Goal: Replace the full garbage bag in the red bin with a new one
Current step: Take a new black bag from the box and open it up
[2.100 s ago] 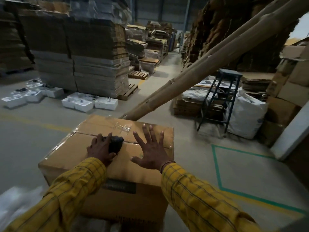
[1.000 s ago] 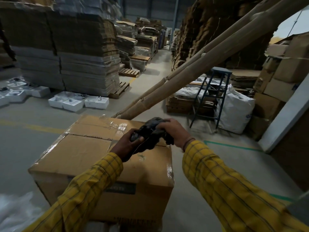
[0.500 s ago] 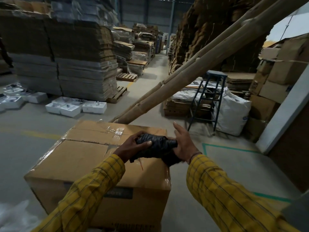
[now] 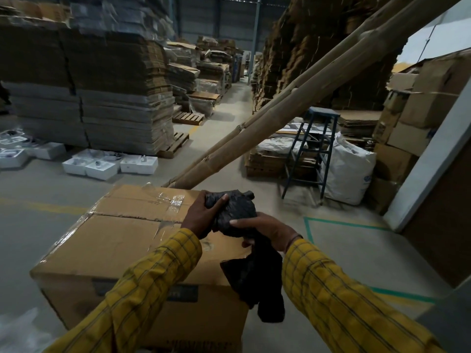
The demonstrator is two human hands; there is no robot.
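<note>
Since a moment ago our wadded black bag (image 4: 235, 212) has begun to come loose, a tail now dropping below our right hand (image 4: 265, 229) in front of the cardboard box (image 4: 122, 240). Our left hand (image 4: 201, 216) is curled round the wad's upper end, thumb pressed on top, while the right pinches its lower edge. So the bag's long axis runs downward from both hands; we see no red bin anywhere yet.
</note>
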